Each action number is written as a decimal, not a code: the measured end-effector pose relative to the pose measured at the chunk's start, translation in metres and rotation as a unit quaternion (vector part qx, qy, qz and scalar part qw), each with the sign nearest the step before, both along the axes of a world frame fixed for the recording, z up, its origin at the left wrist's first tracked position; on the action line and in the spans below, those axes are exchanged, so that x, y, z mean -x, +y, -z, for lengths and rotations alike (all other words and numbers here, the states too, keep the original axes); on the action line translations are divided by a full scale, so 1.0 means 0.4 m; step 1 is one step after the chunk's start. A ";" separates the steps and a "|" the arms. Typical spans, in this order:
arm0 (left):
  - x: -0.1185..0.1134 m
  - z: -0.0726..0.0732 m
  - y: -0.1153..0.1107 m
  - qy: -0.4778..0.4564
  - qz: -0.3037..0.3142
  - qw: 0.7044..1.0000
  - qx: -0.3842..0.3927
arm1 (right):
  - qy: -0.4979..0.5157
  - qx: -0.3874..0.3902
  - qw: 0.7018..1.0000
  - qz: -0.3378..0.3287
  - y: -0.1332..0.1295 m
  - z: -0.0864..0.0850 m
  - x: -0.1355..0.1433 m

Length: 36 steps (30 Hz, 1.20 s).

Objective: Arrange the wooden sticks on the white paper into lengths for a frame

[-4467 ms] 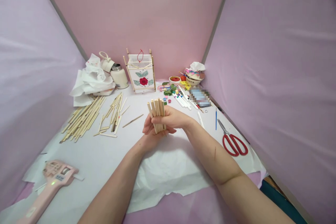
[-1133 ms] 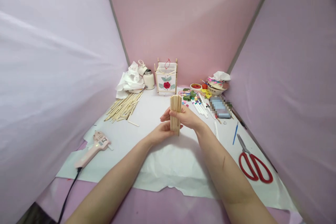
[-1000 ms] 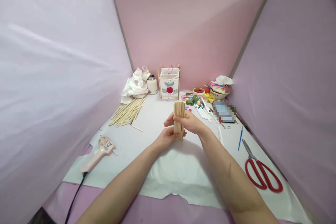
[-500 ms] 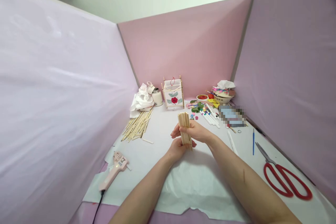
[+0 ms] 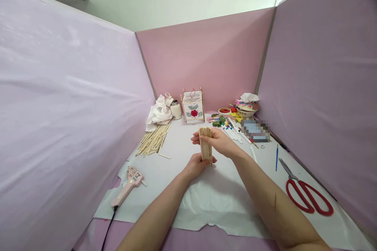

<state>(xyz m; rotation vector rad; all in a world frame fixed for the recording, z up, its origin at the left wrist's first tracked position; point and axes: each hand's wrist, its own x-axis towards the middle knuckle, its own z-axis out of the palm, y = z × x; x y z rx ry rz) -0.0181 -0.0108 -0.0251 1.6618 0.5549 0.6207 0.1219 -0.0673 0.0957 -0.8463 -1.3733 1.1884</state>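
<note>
A flat row of pale wooden sticks stands nearly upright in front of me, side by side, above the white-covered table. My left hand grips its lower end, the thumb across the near face. Around the upper part is my right hand, thumb in front and fingers behind. Whether the sticks are glued to each other I cannot tell. More loose sticks lie in a pile to the left. Nearer on that side rests a pink hot glue gun with its black cord.
At the back stands a stick-framed lantern with a red flower, beside a white jar. White markers and a bowl sit at back right. Red-handled scissors and a blue pen-like tool lie on the right.
The camera view has shifted slightly. Both hands keep their hold on the sticks, which now stand a little straighter and show their flat face more.
</note>
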 end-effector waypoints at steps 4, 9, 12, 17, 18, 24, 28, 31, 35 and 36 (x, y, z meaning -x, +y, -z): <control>0.000 -0.001 -0.001 0.004 0.000 1.000 -0.006 | -0.009 0.011 1.000 0.005 -0.013 -0.015 0.005; -0.001 -0.016 -0.008 0.022 -0.010 0.999 -0.037 | -0.005 0.006 1.000 0.008 -0.021 -0.029 0.010; -0.003 -0.027 -0.013 0.027 -0.009 0.999 -0.040 | 0.003 0.009 0.999 0.034 -0.020 -0.030 0.017; -0.009 -0.035 -0.011 0.054 -0.012 0.997 -0.047 | -0.012 0.009 0.999 0.034 -0.027 -0.042 0.022; -0.010 -0.034 -0.009 0.056 -0.010 0.997 -0.045 | -0.016 0.010 0.999 0.029 -0.029 -0.046 0.021; -0.013 -0.027 0.001 0.059 0.011 0.997 -0.039 | -0.007 0.015 1.000 0.020 -0.029 -0.050 0.012; -0.011 -0.026 0.000 0.063 0.004 0.997 -0.040 | 0.005 0.013 0.999 0.033 -0.021 -0.040 0.012; -0.009 -0.035 -0.018 0.063 0.006 0.997 -0.034 | 0.031 0.015 0.999 0.039 -0.018 -0.037 0.007; -0.011 -0.062 -0.070 0.053 0.064 0.995 0.053 | 0.060 0.050 0.995 0.056 -0.007 -0.028 -0.024; -0.014 -0.068 -0.084 0.050 0.087 0.991 0.089 | 0.069 0.067 0.993 0.061 0.000 -0.020 -0.037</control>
